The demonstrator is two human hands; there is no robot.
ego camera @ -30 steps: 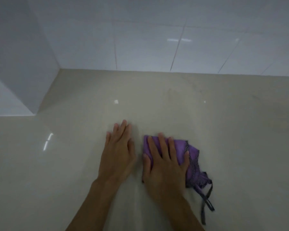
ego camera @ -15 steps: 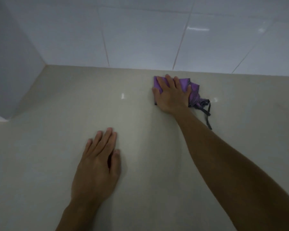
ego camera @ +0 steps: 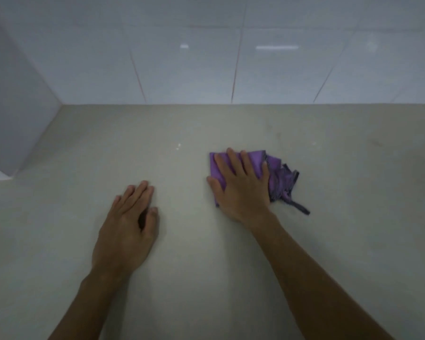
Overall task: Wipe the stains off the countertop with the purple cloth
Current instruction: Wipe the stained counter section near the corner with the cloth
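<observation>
The purple cloth [ego camera: 274, 165], folded with a dark frayed hem and a loose strip trailing right, lies on the beige countertop [ego camera: 194, 266] at centre right. My right hand [ego camera: 241, 187] presses flat on top of it, fingers spread toward the wall, covering most of its left part. My left hand [ego camera: 128, 227] rests palm down on the bare countertop to the left, holding nothing, fingers close together. Faint darker smudges [ego camera: 277, 133] show on the countertop beyond and to the right of the cloth.
A white tiled wall [ego camera: 231, 57] rises along the back edge of the countertop. A white wall block [ego camera: 15, 114] juts in at the left and forms a corner. Small light glints [ego camera: 178, 146] sit on the surface.
My right hand pushed the cloth from beside my left hand out to the back wall, then drew it back toward me to mid-counter. My left hand stayed flat on the countertop.
</observation>
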